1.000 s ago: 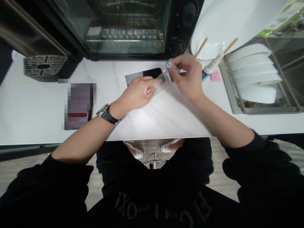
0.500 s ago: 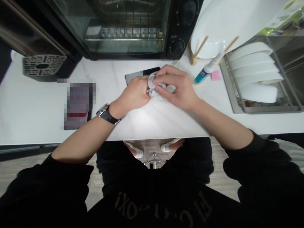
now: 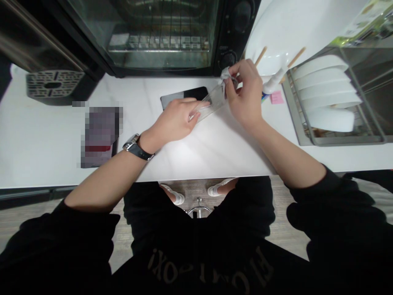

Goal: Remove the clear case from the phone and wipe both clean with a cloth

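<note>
My left hand (image 3: 176,119) is closed on the near end of a clear plastic piece that looks like a phone case (image 3: 217,97), tilted up to the right over the counter. Pinched in my right hand (image 3: 248,92) is a crumpled light grey cloth (image 3: 226,74), pressed at the far end of the case. Behind my left hand a dark phone (image 3: 196,93) lies flat, partly covered by the fingers and the case. A white-topped spray bottle (image 3: 274,83) stands just right of my right hand, which hides most of its blue label.
A black toaster oven (image 3: 162,67) stands at the back, with a machine's drip tray (image 3: 53,85) to its left. On the left lies a blurred-out device (image 3: 100,137). To the right are a pink sticky note (image 3: 276,97), a white dish (image 3: 276,32) and a rack (image 3: 307,141) of white plates.
My right hand has moved up and right with the cloth, away from my left hand. The clear case now shows between the hands. My left hand stays nearly in place.
</note>
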The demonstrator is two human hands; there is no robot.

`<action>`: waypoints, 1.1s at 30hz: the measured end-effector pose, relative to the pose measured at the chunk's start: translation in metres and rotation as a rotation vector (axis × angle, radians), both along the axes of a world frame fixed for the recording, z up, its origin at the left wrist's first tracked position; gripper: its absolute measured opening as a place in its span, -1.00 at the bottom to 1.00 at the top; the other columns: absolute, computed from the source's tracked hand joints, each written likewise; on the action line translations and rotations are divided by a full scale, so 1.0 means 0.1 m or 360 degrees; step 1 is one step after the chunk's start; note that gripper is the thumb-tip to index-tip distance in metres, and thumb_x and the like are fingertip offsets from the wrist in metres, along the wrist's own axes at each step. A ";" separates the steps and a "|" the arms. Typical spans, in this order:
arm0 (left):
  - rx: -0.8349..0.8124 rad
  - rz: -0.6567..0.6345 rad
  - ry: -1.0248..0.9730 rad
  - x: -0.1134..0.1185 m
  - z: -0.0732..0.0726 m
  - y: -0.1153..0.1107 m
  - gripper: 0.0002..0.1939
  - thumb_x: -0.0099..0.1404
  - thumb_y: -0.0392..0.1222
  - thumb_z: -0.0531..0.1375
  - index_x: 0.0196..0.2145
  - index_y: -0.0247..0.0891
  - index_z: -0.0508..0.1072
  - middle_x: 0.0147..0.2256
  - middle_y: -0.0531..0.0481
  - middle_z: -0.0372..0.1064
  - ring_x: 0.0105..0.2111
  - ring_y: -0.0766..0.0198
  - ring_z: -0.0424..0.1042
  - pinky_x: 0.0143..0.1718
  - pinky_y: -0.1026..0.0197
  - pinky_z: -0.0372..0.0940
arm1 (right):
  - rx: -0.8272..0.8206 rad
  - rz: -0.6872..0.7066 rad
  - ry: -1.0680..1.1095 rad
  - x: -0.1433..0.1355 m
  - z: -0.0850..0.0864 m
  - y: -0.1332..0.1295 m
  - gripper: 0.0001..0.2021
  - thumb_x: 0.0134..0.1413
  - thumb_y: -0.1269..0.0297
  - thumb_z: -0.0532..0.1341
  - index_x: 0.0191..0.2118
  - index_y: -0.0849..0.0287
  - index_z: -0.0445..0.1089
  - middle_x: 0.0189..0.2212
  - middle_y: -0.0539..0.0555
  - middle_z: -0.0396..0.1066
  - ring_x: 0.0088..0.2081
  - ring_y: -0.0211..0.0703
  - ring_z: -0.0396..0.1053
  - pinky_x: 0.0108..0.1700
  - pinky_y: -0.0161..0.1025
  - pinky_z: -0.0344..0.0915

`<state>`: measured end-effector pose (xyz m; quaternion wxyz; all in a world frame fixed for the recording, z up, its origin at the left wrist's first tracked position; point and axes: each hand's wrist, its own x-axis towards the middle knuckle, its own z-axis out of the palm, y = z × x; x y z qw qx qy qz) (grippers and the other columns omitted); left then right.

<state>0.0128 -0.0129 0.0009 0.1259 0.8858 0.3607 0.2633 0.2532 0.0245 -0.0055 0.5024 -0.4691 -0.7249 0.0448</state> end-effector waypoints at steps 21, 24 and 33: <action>-0.0091 0.0025 -0.0138 0.03 -0.01 0.03 -0.72 0.44 -0.06 0.20 -0.43 -0.16 0.37 -0.37 -0.03 0.50 -0.32 0.13 0.51 -0.25 0.08 0.33 | -0.0025 0.0855 -0.0205 -0.26 0.05 -0.41 -0.71 0.53 0.00 0.15 -0.04 0.04 0.52 -0.10 0.13 0.57 -0.08 -0.08 0.53 0.01 -0.08 0.55; -0.0041 -0.0061 -0.0213 0.02 -0.02 0.04 -0.58 0.48 0.19 0.18 -0.42 -0.14 0.36 -0.37 -0.03 0.53 -0.30 0.12 0.55 -0.26 0.08 0.32 | 0.0106 0.0944 -0.0299 -0.27 0.02 -0.42 -0.71 0.56 0.03 0.14 0.02 0.06 0.53 -0.04 0.11 0.57 -0.03 -0.09 0.55 0.04 -0.08 0.52; -0.0042 0.0011 -0.0131 0.05 0.01 0.02 -0.70 0.39 -0.19 0.14 -0.50 -0.13 0.17 -0.47 0.00 0.36 -0.38 0.16 0.46 -0.28 0.09 0.31 | 0.0059 0.0798 -0.0258 -0.19 0.09 -0.37 -0.81 0.47 0.16 0.13 -0.15 0.08 0.44 -0.21 0.13 0.50 -0.22 -0.09 0.44 -0.17 -0.10 0.41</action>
